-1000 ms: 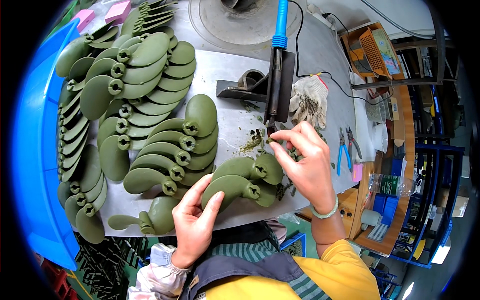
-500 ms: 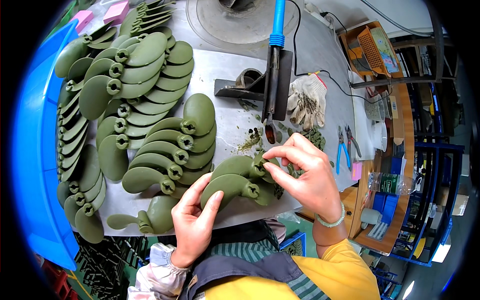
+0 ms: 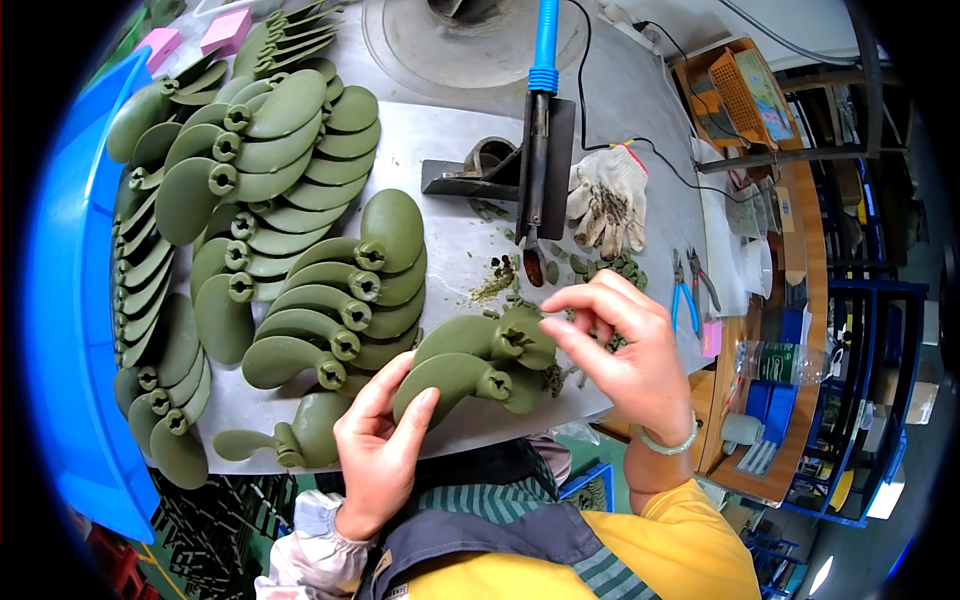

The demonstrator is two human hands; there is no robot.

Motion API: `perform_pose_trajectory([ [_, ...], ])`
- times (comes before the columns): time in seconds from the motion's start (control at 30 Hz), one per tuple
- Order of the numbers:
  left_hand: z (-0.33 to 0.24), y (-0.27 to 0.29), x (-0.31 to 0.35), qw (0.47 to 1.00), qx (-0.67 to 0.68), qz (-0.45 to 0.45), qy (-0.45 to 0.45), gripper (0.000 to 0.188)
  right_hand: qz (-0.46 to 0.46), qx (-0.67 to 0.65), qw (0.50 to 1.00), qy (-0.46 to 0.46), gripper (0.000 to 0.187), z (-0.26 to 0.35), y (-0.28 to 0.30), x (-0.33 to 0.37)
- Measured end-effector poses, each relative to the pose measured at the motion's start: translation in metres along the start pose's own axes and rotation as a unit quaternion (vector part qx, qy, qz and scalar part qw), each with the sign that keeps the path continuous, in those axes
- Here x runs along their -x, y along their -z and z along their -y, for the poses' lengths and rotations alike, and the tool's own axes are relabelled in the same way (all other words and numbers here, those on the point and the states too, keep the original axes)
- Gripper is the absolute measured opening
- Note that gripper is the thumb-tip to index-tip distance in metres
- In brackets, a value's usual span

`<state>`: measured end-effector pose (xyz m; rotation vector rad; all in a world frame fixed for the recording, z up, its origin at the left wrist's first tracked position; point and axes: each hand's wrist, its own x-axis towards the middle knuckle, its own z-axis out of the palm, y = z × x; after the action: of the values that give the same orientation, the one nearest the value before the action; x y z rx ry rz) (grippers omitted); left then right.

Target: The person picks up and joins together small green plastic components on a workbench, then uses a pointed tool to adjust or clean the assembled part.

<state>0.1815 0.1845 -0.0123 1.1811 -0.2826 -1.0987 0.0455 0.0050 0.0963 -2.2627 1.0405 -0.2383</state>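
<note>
My left hand is closed on the left blades of two olive-green plastic propellers, one overlapping the other. Their notched hubs face up, and they are held over the table's near edge. Just right of the upper hub, my right hand has its fingers curled, thumb and forefinger close together. It is slightly apart from the hub; anything between the fingertips is too small to make out. Left of my left hand, a loose propeller lies by the table edge. A nested row of propellers sits beyond it.
More stacked propellers fill the left side, beside a blue bin. A blue-handled heating tool rests on a metal stand, its tip toward me. Green scraps, a soiled glove and pliers lie to the right.
My right hand has drawn slightly right, away from the upper hub it was touching. My left hand and the propellers have shifted a little left.
</note>
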Motion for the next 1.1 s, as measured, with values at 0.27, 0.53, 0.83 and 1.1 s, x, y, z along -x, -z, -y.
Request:
perform_pose_trajectory([
  [0.27, -0.024, 0.031, 0.032, 0.999, -0.029, -0.036, 0.021, 0.045, -0.003, 0.053, 0.998, -0.038, 0.01, -0.058, -0.002, 0.04],
  [0.53, -0.018, 0.04, 0.053, 0.997, -0.053, -0.041, 0.047, 0.047, -0.091, -0.011, 0.996, 0.016, 0.017, -0.069, -0.058, 0.039],
  [0.83, -0.014, 0.037, 0.051, 0.997, -0.049, -0.038, 0.034, 0.045, -0.093, 0.071, 0.991, 0.071, 0.018, -0.071, -0.062, 0.033],
  [1.1, -0.013, 0.038, 0.049, 0.998, -0.049, -0.036, 0.033, 0.045, -0.115, 0.023, 0.99, 0.078, 0.014, -0.082, -0.052, 0.043],
])
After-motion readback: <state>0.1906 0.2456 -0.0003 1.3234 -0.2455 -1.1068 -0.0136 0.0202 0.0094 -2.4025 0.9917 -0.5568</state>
